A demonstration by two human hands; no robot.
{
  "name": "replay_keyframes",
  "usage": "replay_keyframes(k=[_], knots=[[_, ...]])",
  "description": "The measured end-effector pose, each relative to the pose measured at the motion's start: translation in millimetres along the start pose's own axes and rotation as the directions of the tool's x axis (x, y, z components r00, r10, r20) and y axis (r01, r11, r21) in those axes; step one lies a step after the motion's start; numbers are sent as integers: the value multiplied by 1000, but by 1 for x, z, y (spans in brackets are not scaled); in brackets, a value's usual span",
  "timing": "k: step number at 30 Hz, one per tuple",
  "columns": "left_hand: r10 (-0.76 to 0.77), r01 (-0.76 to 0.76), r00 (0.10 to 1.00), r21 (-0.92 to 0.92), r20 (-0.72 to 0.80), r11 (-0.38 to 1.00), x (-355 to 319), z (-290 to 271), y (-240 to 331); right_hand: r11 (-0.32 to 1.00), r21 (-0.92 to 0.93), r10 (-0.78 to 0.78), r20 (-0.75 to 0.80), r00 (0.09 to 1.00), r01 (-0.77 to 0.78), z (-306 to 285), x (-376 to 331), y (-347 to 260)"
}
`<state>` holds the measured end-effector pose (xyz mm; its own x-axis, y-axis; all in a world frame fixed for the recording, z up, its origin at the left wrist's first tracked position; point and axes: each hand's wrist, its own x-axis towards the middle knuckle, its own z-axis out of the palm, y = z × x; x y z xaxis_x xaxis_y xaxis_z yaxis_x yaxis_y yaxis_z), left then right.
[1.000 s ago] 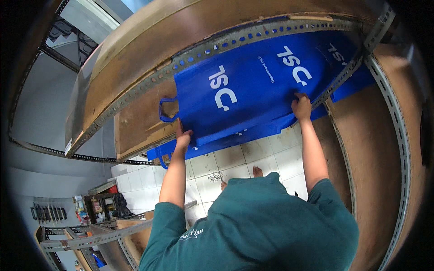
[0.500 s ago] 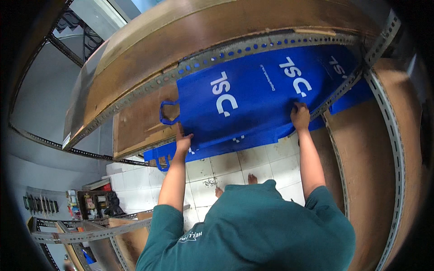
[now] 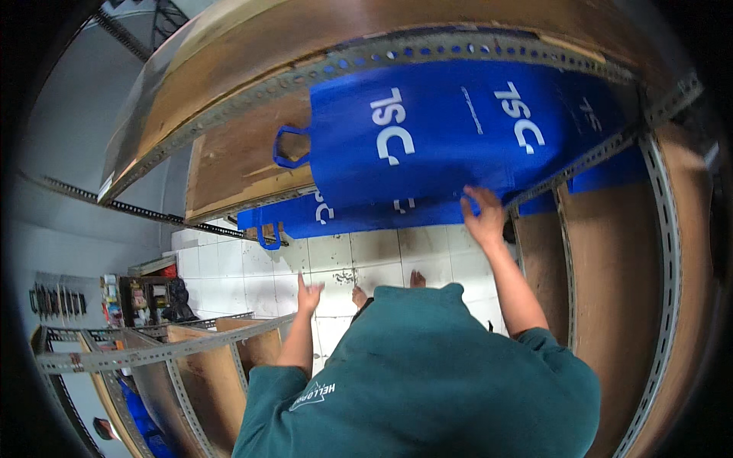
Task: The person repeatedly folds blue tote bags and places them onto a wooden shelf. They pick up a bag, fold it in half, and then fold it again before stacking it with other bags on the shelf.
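A large blue fabric bag (image 3: 443, 137) with white lettering lies flat on a wooden shelf, its front part hanging over the edge. Its handle loop (image 3: 278, 147) sticks out to the left over bare board. Lower down, another blue bag (image 3: 351, 217) juts out above the floor. My right hand (image 3: 485, 219) is by the upper bag's front edge, fingers apart and partly bent, with nothing in it. Well clear of both bags, my left hand (image 3: 307, 295) is over the floor, forefinger stretched out and thumb apart, holding nothing.
A perforated metal beam (image 3: 259, 95) edges the shelf above. More wooden shelves (image 3: 615, 259) stand close at my right, framed by a metal upright (image 3: 672, 267). Another metal rack (image 3: 168, 353) is at the lower left. White floor tiles (image 3: 328, 252) lie below.
Both hands have come away from the upper bag. The left has drawn back toward me, and the right has lifted off with its fingers spreading. The bag's front edge looks smoother, and the view has shifted slightly.
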<state>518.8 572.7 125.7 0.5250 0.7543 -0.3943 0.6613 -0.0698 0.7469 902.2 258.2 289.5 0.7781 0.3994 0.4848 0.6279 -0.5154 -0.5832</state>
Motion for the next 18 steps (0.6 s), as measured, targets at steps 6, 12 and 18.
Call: replay_keyframes(k=[6,12,18], knots=[[-453,465,867,13,-209,885,-87,-28,-136,963,248,-220,488,844,108,40,-19,-59],[-775,138,498,-847,-388,513,-174,-52,-170,812,549,-581,729,362,198,114,-70,-94],[-854,-440,219,-829,-472,345,-224,-155,-157,952,143,-161,986,47,269,162,-108,-41]])
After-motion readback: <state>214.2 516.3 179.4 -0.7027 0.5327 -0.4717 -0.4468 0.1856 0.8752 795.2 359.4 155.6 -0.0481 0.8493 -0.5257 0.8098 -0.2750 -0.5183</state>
